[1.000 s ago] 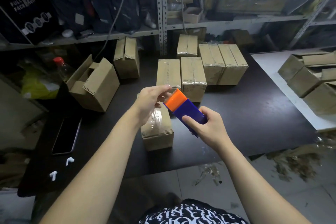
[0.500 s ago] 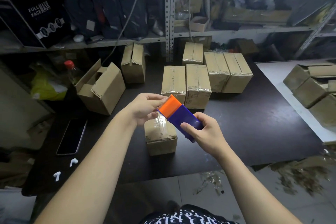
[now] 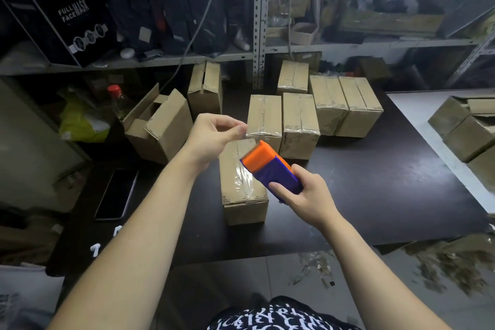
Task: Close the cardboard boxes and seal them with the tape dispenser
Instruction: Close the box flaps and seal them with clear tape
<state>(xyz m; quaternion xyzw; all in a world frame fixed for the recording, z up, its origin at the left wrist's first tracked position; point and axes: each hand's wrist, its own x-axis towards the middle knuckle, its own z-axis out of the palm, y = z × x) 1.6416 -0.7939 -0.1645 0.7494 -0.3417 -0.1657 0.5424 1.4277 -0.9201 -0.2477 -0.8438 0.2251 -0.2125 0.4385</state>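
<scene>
Pinching tape (image 3: 249, 138) with left hand (image 3: 211, 136) fingers (image 3: 237, 130), right hand (image 3: 308, 201) gripping tape dispenser (image 3: 270, 169), sealed box (image 3: 242, 203) beneath them

The tape dispenser (image 3: 270, 169) has a bright orange head on a deep blue-violet body. The cardboard boxes (image 3: 300, 126) are plain tan, streaked on top with glossy clear tape (image 3: 242, 179) and marked with short dark dashes along their edges. The surface (image 3: 361, 195) is black, as is the phone (image 3: 115, 194); the earbuds (image 3: 93, 249) are white, the bottle (image 3: 114, 88) has a red cap, the bag (image 3: 80, 120) is yellow-green, the carton (image 3: 72, 16) is black with white lettering, and the shirt (image 3: 267, 319) is black with white script.
</scene>
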